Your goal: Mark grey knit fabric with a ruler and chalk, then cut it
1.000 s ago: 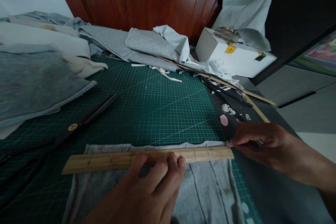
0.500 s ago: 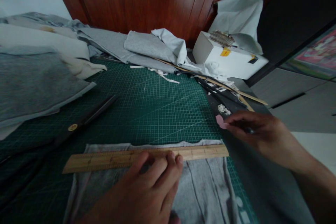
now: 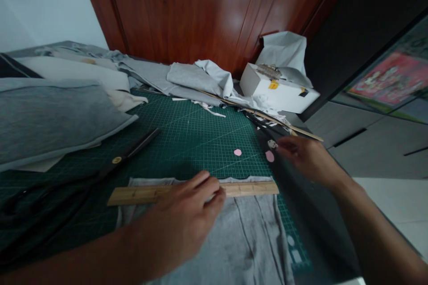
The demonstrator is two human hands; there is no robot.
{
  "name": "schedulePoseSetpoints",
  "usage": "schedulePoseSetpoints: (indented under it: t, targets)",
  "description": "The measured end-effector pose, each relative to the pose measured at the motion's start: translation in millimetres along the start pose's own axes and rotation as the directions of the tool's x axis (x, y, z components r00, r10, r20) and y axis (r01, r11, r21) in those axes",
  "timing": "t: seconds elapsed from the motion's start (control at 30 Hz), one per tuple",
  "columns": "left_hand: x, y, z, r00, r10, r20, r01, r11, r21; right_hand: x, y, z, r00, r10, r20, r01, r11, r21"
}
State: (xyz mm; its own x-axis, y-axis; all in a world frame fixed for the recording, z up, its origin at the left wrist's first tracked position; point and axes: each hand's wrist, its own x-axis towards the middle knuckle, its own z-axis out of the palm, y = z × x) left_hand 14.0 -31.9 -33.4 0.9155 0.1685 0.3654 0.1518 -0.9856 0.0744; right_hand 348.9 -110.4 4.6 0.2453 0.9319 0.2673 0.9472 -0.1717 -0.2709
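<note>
We see a big green cutting mat [image 3: 187, 133]. On its near part lies a flat grey cloth [image 3: 247, 236] with a long wooden ruler [image 3: 140, 194] across its top edge. Our left hand [image 3: 182, 220] lies flat and open, pressing on the ruler. Our right hand [image 3: 306, 158] is past the mat's right edge, fingers bent and holding nothing, beside a small pink chalk piece [image 3: 269, 156].

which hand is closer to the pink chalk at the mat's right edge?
Right. The right hand reaches just right of that pink chalk; the left hand presses the ruler, nearer the camera.
</note>
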Motion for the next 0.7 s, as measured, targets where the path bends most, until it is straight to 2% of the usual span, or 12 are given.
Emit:
schedulePoseSetpoints:
  t: [0.07,0.17,0.27,0.43,0.53,0.7]
  targets:
    - [2,-4,-2.0,0.999,-0.032,0.029,0.032,0.999,0.005,-7,14,-7,0.998,0.067,0.006,-0.067,0.997,-0.032]
    - [6,-9,-6.5,0.997,-0.027,0.072,0.02,0.996,0.088,-23,16,-9,0.995,0.082,0.047,-0.083,0.996,0.014]
    - [9,-13,-11.8,0.991,0.041,0.127,-0.068,0.975,0.214,-39,1,-8,0.995,0.084,0.06,-0.087,0.994,0.061]
    - [12,-19,-15.8,0.988,0.111,0.107,-0.142,0.929,0.343,-62,-32,-10,0.993,0.058,0.101,-0.071,0.99,0.126]
    - [14,-25,-15.2,0.996,0.06,0.07,-0.078,0.955,0.287,-74,-49,-6,0.988,0.04,0.148,-0.056,0.993,0.103]
    - [24,-41,-23.1,0.999,-0.029,0.028,0.022,0.976,0.218,-88,-60,11,0.979,0.108,0.174,-0.106,0.994,-0.021]
